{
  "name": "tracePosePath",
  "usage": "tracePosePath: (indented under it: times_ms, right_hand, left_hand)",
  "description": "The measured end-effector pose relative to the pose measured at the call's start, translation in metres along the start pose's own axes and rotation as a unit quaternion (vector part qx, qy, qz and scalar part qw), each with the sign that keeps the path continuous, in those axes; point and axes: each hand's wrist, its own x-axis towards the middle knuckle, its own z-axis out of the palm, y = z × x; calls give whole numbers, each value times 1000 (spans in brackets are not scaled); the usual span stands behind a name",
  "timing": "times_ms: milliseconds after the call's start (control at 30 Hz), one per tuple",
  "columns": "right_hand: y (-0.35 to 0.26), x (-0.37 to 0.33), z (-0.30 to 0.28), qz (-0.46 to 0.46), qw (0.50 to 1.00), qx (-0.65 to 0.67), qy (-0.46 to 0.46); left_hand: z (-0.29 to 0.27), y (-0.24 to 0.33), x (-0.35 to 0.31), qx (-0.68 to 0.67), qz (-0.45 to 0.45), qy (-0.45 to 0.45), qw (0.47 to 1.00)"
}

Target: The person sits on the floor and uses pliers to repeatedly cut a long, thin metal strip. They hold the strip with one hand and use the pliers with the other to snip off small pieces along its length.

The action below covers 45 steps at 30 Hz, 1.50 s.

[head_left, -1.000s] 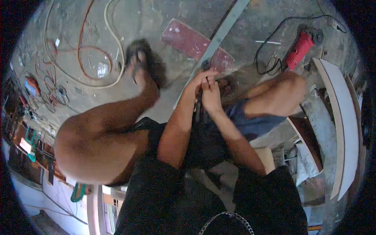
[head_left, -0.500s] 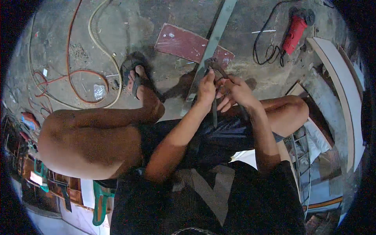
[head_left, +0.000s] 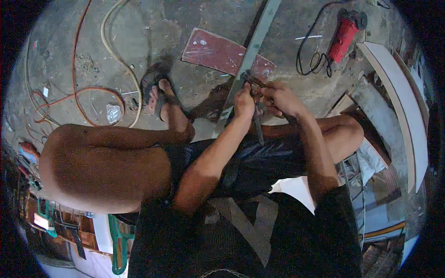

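Both of my hands are together in front of my lap, over the lower part of a long grey-green bar point(head_left: 260, 34). My left hand point(head_left: 244, 103) is closed near the jaws of dark metal pliers point(head_left: 258, 127) with long handles. Its thumb points up toward the jaws, which lie against the bar's edge. My right hand point(head_left: 283, 100) has its fingers curled round the upper part of the same tool. Anything small between the jaws is too dark to make out. The bar rests across a worn red board point(head_left: 211, 50) on the concrete floor.
A red angle grinder point(head_left: 344, 41) with a black cord lies at the far right. Curved white-faced panels point(head_left: 403, 102) stand along the right side. Orange point(head_left: 76, 51) and cream hoses point(head_left: 121, 58) coil at the left, near my sandalled foot point(head_left: 162, 97).
My right hand has closed more tightly round the pliers, its fingers curling in. The handle below my hands has swung slightly right. The view has shifted a little.
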Motion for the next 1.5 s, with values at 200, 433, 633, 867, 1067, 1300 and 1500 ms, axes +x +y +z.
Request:
tracePosePath:
  times_ms: [200,433,633,867,1067,1300,1500]
  right_hand:
    - [-8,16,-16,3,993,-117,-31]
    - [-11,28,-16,20,983,-181,-38]
    - [-26,4,22,21,995,-89,50]
    - [-25,8,18,-5,997,-71,25]
    - [-18,9,23,-13,995,-70,71]
    - [-13,16,18,31,987,-133,84]
    - [-38,6,8,-16,967,-252,40]
  left_hand:
    - [2,-2,14,-162,-137,-56,976]
    - [0,3,15,-188,-136,-74,970]
    - [4,-25,42,-112,-81,-42,990]
    - [10,-10,32,-127,-173,-27,976]
    - [12,-6,26,-140,-76,49,986]
    - [18,-18,33,-276,-128,-34,952]
    - [22,-5,10,-299,-125,-97,941]
